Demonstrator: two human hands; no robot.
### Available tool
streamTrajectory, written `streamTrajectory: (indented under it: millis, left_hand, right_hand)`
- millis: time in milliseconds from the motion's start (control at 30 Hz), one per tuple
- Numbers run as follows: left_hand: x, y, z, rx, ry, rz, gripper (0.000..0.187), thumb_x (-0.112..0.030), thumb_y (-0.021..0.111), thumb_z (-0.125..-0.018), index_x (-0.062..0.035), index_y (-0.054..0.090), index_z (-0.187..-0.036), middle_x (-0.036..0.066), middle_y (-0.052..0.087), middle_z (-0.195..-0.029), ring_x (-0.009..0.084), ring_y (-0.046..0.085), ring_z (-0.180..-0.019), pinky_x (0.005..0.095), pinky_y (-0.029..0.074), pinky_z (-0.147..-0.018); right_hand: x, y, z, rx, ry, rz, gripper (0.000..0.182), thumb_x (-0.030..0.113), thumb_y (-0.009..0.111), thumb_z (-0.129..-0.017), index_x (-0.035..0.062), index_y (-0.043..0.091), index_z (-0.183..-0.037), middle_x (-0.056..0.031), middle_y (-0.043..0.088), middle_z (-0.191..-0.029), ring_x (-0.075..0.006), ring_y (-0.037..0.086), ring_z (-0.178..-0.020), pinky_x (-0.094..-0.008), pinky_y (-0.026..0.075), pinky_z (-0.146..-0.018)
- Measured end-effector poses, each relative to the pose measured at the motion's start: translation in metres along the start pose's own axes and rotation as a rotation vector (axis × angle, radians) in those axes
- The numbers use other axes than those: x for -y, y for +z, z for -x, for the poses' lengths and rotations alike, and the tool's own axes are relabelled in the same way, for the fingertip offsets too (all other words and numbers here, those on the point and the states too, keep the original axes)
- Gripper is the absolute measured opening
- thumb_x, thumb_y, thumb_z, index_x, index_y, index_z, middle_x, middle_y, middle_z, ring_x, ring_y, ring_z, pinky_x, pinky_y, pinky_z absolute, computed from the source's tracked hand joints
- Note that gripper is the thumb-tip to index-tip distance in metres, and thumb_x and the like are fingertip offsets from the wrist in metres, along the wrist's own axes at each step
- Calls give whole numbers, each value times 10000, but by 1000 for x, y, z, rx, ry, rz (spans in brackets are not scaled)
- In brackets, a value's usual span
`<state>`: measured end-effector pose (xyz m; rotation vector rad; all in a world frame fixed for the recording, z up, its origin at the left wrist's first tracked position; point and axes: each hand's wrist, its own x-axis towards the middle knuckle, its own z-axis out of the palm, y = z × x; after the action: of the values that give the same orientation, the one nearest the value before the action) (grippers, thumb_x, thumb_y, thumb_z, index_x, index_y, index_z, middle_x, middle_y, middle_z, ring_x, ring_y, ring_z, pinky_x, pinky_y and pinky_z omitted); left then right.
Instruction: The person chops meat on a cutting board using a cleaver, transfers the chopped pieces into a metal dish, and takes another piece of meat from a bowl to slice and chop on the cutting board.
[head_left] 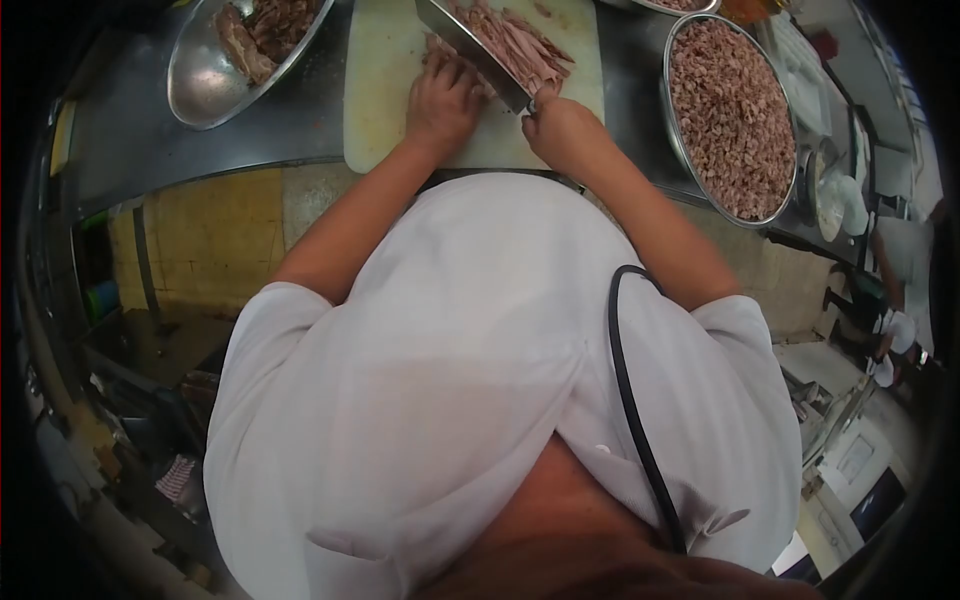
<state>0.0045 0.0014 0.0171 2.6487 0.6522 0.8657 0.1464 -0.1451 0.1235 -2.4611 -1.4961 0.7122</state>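
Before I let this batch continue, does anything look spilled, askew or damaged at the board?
Nothing stands out: the sliced meat lies on the cutting board, the chopped meat sits within its bowl, the cleaver is in the right hand, and I see no obvious spill or damage.

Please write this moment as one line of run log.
right hand: grips cleaver; left hand: at meat, beside cleaver; meat: on board; left bowl: larger pieces; right bowl: chopped meat

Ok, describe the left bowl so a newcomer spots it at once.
Start at the white cutting board. Left of it sits a shiny metal bowl. It holds large meat chunks, unlike the bowl right of the board, heaped with small chopped pieces.
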Motion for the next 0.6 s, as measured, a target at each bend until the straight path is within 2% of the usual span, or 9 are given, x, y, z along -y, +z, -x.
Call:
streamTrajectory:
  millis: [100, 167, 267, 333, 367, 433, 500, 567, 600]
  left_hand:
    - [-1, -2, 3, 47, 4, -12, 344, -255, 623, -952, -45, 686, -1217, 176, 613, -1343, 435, 494, -1334, 533, 431, -1062]
    - [0, -1, 0, 59, 17, -35, 351, -256, 618, -953, -33, 682, -1215, 182, 614, -1337, 434, 501, -1327, 528, 431, -1064]
    - [8, -8, -1, 45, 42, 6, 332, -205, 627, -943, -10, 675, -1208, 191, 618, -1315, 421, 539, -1284, 500, 451, -1052]
    - [11, -18, 2, -138, -122, 323, 339, -130, 660, -874, -26, 664, -1197, 189, 644, -1228, 402, 568, -1212, 499, 467, -1014]
    - [17, -18, 7, -135, -130, 322, 339, -130, 660, -874, -26, 664, -1197, 189, 644, -1228, 402, 568, -1212, 499, 467, -1014]
    - [26, -22, 12, -71, -52, 130, 346, -97, 674, -863, -30, 662, -1202, 198, 641, -1230, 388, 584, -1190, 487, 470, -1010]
    - [19, -24, 14, -23, -55, 130, 339, -129, 679, -888, -42, 674, -1216, 195, 635, -1259, 396, 579, -1211, 480, 472, -1024]
    - [11, -22, 17, 33, -56, 136, 333, -160, 684, -913, -54, 685, -1229, 192, 629, -1287, 403, 574, -1232, 472, 474, -1038]
    - [8, -19, 19, 22, -9, 83, 356, -188, 693, -910, -80, 685, -1248, 183, 629, -1291, 409, 573, -1233, 484, 475, -1033]
  right_hand:
    - [-3, 4, -14, -45, 1, -23, 287, 217, 614, -920, -37, 611, -1052, -285, 707, -972, -463, 687, -934, -527, 542, -835]
    - [-10, 2, -24, -22, -20, -167, 315, 238, 621, -925, -39, 596, -1073, -286, 702, -993, -458, 683, -951, -528, 538, -844]
    - [-5, -7, -5, -82, 24, -153, 332, 251, 622, -931, -41, 588, -1085, -274, 706, -949, -451, 688, -920, -524, 543, -827]
    - [10, -28, 16, -84, 32, -149, 331, 251, 621, -932, -42, 587, -1083, -270, 706, -925, -451, 689, -900, -523, 545, -816]
    - [15, -35, 24, -87, 41, -143, 331, 250, 619, -932, -44, 587, -1081, -265, 707, -901, -452, 689, -880, -522, 547, -805]
    - [19, -37, 31, -119, 8, -173, 316, 242, 613, -933, -43, 591, -1067, -264, 707, -890, -455, 690, -872, -522, 548, -795]
    - [15, -27, 24, -157, -23, -203, 301, 234, 606, -933, -43, 594, -1052, -262, 707, -879, -458, 691, -863, -523, 549, -786]
    - [6, 2, 6, -14, -15, -44, 278, 213, 599, -928, -37, 598, -1048, -270, 710, -902, -456, 694, -875, -526, 548, -800]
    - [5, 5, 4, -13, -13, -44, 278, 213, 599, -928, -37, 598, -1048, -270, 710, -902, -456, 694, -875, -526, 548, -800]
